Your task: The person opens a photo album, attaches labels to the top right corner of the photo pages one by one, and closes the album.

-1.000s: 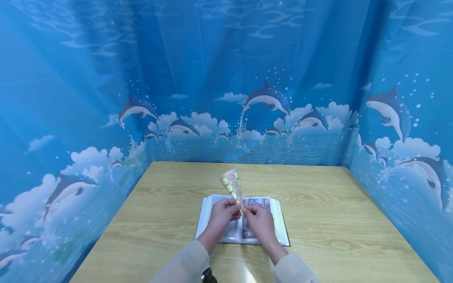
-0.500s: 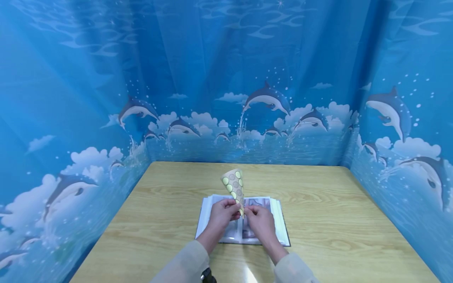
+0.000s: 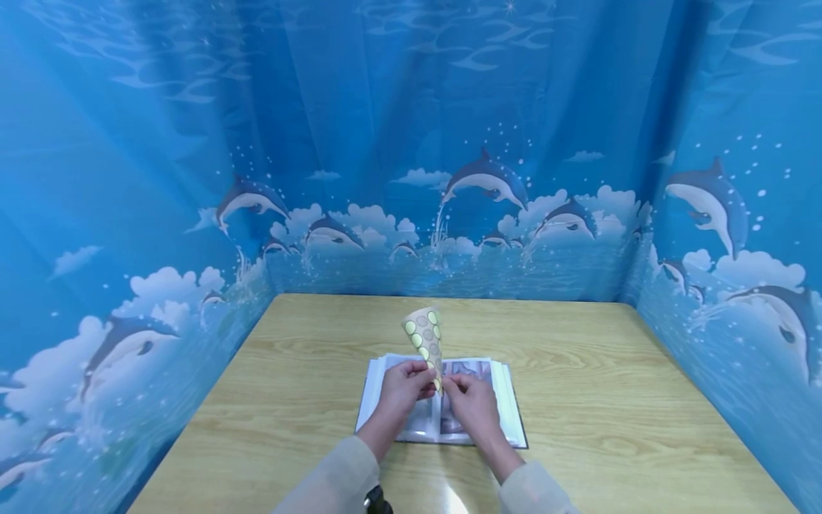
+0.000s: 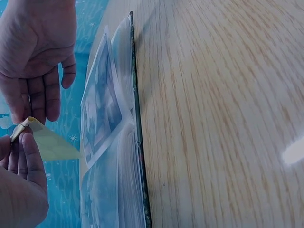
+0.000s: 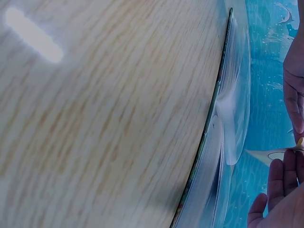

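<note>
A sheet rolled into a cone [image 3: 424, 333], tan with yellow-green and brownish round spots, is held above an open photo album [image 3: 509, 403]. Its wide end points up and away, tilted a little left. My left hand [image 3: 402, 389] pinches the narrow lower part between thumb and fingers. At the right side of that narrow end, my right hand [image 3: 474, 403] pinches the edge with thumb and forefinger. In the left wrist view the rolled tip [image 4: 30, 120] shows between both hands. The right wrist view shows my right hand [image 5: 285, 190] close to the sheet, partly cut off by the frame.
The album lies flat on a wood-grain table [image 3: 610, 385], with clear sleeves and a picture [image 4: 102, 102] on its pages. A blue dolphin-print curtain [image 3: 385, 143] stands behind and along both sides of the table.
The narrow end of the cone has turned slightly and its lower edge has widened to the right, showing more spots. Both hands stay almost in place.
</note>
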Demonstrator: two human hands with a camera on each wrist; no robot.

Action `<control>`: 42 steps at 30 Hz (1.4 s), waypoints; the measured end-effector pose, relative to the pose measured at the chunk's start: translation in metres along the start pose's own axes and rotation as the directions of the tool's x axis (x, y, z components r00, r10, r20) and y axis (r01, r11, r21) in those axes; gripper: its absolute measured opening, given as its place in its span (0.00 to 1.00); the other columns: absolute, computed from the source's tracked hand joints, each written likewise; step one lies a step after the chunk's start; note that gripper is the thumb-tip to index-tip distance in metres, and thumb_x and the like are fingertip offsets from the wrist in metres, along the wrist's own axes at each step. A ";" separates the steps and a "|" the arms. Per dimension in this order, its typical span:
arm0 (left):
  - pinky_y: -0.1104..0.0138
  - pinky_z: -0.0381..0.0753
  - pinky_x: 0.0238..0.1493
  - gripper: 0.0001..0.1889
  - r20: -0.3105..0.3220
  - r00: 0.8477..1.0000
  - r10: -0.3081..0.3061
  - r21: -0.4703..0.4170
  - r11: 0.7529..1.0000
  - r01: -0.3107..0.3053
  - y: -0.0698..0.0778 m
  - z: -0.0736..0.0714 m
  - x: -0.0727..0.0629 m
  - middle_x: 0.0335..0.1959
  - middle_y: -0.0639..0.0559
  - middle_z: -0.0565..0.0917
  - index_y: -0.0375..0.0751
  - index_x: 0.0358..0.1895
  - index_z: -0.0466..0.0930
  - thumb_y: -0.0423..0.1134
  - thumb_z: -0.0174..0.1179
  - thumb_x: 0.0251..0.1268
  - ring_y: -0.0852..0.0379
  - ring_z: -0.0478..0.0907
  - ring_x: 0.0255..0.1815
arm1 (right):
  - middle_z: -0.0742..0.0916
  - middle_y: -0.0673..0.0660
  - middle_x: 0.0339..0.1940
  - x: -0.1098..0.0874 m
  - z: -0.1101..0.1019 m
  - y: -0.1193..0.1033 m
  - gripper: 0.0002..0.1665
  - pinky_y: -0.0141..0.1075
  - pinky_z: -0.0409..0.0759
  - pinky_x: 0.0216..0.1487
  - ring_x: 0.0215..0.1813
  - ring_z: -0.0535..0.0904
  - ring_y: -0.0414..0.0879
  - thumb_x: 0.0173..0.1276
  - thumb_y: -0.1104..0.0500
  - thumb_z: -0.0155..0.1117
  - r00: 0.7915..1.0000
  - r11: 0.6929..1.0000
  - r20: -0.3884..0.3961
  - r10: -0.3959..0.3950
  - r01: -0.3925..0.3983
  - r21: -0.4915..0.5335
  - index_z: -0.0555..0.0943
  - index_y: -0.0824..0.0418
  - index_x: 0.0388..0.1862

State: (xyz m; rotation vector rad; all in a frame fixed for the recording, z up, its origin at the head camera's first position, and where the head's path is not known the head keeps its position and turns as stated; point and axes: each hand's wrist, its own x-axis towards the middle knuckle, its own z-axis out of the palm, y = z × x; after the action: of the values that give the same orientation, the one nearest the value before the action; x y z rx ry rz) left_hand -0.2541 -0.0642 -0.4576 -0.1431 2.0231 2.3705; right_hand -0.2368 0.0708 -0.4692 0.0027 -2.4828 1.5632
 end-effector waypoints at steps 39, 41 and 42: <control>0.67 0.87 0.34 0.13 -0.091 0.996 0.011 0.069 0.998 -0.005 0.002 -0.027 0.008 0.31 0.45 0.85 0.25 0.47 0.80 0.29 0.65 0.62 0.59 0.81 0.27 | 0.86 0.59 0.35 0.001 -0.005 -0.003 0.11 0.35 0.77 0.31 0.33 0.76 0.45 0.71 0.55 0.63 0.990 0.988 0.017 0.137 -0.138 0.071 0.86 0.62 0.38; 0.67 0.86 0.34 0.13 -0.104 0.994 0.012 0.079 0.997 -0.004 0.002 -0.032 0.010 0.32 0.44 0.85 0.25 0.47 0.79 0.30 0.65 0.62 0.58 0.81 0.27 | 0.86 0.60 0.34 0.002 -0.006 -0.002 0.11 0.35 0.76 0.30 0.32 0.75 0.45 0.71 0.56 0.63 0.990 0.987 0.021 0.142 -0.144 0.076 0.85 0.63 0.38; 0.67 0.86 0.34 0.13 -0.113 0.994 0.011 0.082 0.997 -0.001 0.002 -0.036 0.011 0.33 0.44 0.85 0.25 0.48 0.79 0.30 0.65 0.62 0.58 0.80 0.27 | 0.86 0.60 0.34 0.002 -0.006 -0.002 0.11 0.35 0.76 0.29 0.31 0.75 0.45 0.71 0.56 0.63 0.990 0.987 0.019 0.142 -0.144 0.077 0.85 0.63 0.38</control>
State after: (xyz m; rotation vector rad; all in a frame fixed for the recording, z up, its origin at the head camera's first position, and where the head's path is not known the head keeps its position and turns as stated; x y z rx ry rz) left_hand -0.2631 -0.1001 -0.4626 -0.2763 2.1685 2.3291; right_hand -0.2375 0.0755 -0.4651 -0.1568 -2.4799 1.7210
